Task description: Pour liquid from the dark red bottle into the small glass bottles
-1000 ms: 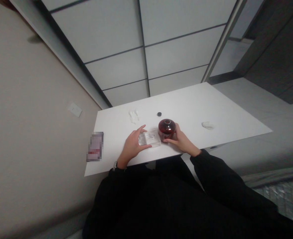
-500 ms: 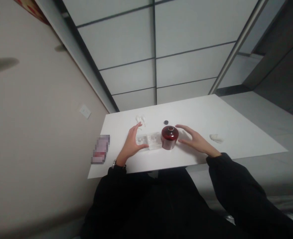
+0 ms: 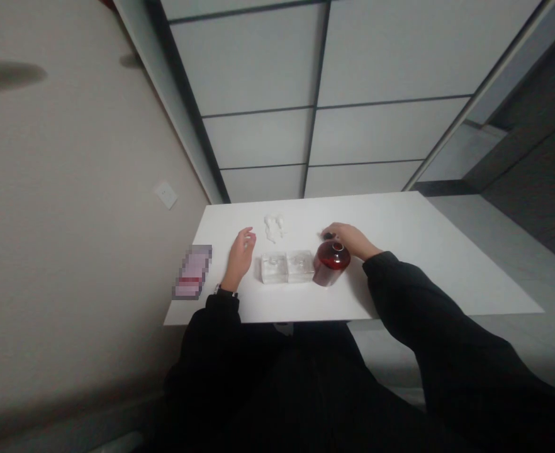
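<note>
My right hand (image 3: 349,238) reaches behind the dark red bottle (image 3: 331,265), its fingers closed around a small round black cap (image 3: 328,236) at the tabletop. The bottle stands upright with its neck uncapped. Touching or very close to its left side is a clear plastic box with two compartments (image 3: 274,270). To the left of that box, my left hand (image 3: 241,253) hovers near the table with loosely bent fingers and nothing seen in it. White earphones (image 3: 274,228) with a tangled look lie farther back, between the two hands.
A pink blurred-out item (image 3: 193,272) lies at the left edge of the white table (image 3: 428,264). The wall with a socket (image 3: 166,195) rises on the left. White panelled doors (image 3: 258,138) stand behind the table.
My right hand has moved from the bottle's right side to the black cap behind it. My left hand has drawn back left from the clear box, its fingers more bent. The view has shifted.
</note>
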The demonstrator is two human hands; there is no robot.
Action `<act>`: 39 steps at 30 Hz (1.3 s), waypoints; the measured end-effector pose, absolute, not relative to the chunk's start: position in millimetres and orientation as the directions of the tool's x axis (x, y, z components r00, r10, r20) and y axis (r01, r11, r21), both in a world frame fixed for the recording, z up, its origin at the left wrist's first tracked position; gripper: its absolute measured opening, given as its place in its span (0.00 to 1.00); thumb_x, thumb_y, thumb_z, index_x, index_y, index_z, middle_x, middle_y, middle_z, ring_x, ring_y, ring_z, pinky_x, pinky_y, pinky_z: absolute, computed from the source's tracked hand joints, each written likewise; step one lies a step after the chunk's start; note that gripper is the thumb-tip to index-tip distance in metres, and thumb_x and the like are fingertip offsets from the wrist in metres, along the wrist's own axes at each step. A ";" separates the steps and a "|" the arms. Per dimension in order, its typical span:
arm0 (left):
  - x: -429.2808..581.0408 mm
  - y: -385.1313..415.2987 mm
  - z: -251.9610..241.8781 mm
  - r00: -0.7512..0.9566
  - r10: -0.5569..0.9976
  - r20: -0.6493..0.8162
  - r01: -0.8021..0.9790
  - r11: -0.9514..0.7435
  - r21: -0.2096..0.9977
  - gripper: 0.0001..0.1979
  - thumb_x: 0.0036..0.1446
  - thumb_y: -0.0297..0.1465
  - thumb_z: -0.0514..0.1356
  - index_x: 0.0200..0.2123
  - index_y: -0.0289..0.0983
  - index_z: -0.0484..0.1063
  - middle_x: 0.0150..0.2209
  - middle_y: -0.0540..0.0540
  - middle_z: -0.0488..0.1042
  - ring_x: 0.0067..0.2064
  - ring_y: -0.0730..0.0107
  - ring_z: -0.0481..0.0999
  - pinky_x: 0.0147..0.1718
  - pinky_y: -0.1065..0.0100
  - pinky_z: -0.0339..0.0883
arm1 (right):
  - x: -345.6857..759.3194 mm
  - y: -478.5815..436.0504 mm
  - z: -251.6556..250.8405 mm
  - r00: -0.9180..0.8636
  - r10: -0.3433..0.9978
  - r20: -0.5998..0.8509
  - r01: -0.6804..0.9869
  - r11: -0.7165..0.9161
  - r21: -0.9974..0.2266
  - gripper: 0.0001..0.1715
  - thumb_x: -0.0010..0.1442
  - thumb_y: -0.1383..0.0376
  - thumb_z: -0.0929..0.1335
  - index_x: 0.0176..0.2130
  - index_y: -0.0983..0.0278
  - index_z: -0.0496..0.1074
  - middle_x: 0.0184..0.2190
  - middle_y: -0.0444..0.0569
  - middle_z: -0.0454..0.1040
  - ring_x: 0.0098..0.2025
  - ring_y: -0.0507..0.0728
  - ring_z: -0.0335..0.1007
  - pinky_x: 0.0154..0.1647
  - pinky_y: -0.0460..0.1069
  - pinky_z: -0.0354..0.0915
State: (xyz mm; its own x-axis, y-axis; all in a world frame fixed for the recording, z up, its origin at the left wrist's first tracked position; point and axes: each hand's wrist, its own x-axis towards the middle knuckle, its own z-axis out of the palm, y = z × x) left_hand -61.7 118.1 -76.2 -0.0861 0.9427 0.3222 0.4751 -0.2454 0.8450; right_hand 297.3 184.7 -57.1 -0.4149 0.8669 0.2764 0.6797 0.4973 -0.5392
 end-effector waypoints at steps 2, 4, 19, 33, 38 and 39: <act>-61.6 118.1 -77.1 -0.085 0.943 0.321 0.481 -0.243 0.843 0.22 0.72 0.45 0.53 0.60 0.38 0.66 0.54 0.37 0.76 0.53 0.62 0.78 0.57 0.57 0.70 | 304.2 172.6 -47.3 -0.366 0.885 0.288 0.668 0.465 -0.581 0.14 0.65 0.55 0.72 0.41 0.63 0.81 0.42 0.56 0.82 0.39 0.62 0.81 0.48 0.62 0.78; -61.3 118.9 -77.3 -0.082 0.944 0.319 0.482 -0.242 0.842 0.22 0.72 0.44 0.53 0.61 0.37 0.66 0.54 0.38 0.76 0.52 0.62 0.78 0.56 0.58 0.70 | 309.1 151.1 -31.9 -0.283 0.898 0.337 0.612 0.440 -0.657 0.19 0.68 0.52 0.69 0.50 0.62 0.78 0.50 0.57 0.80 0.43 0.61 0.82 0.47 0.60 0.79; -58.7 117.8 -72.9 -0.039 0.960 0.276 0.529 -0.214 0.821 0.21 0.70 0.41 0.56 0.60 0.39 0.66 0.50 0.40 0.78 0.48 0.60 0.79 0.53 0.55 0.72 | 256.2 64.4 -29.4 0.020 0.798 0.602 0.310 0.567 -0.763 0.11 0.68 0.53 0.70 0.45 0.54 0.77 0.46 0.52 0.77 0.53 0.64 0.75 0.55 0.64 0.75; -58.0 117.7 -71.9 0.008 0.966 0.260 0.546 -0.222 0.808 0.21 0.70 0.42 0.55 0.60 0.37 0.66 0.50 0.40 0.77 0.48 0.60 0.80 0.55 0.55 0.71 | 260.0 78.4 -33.5 0.010 0.794 0.607 0.359 0.564 -0.744 0.15 0.69 0.50 0.69 0.47 0.55 0.78 0.47 0.52 0.82 0.53 0.64 0.78 0.56 0.64 0.75; -58.5 118.0 -73.7 0.010 0.966 0.259 0.548 -0.222 0.806 0.22 0.70 0.42 0.56 0.61 0.38 0.66 0.50 0.41 0.77 0.49 0.60 0.80 0.56 0.54 0.70 | 265.7 78.2 -23.9 -0.109 0.785 0.609 0.325 0.607 -0.725 0.11 0.72 0.55 0.67 0.48 0.53 0.78 0.49 0.49 0.82 0.54 0.62 0.78 0.59 0.63 0.73; -58.7 118.0 -74.0 0.012 0.966 0.259 0.547 -0.223 0.807 0.22 0.70 0.42 0.56 0.61 0.37 0.66 0.50 0.40 0.77 0.49 0.59 0.80 0.55 0.54 0.71 | 266.4 77.9 -22.9 -0.132 0.787 0.602 0.312 0.610 -0.729 0.12 0.73 0.56 0.66 0.49 0.53 0.78 0.50 0.48 0.82 0.55 0.62 0.77 0.60 0.63 0.72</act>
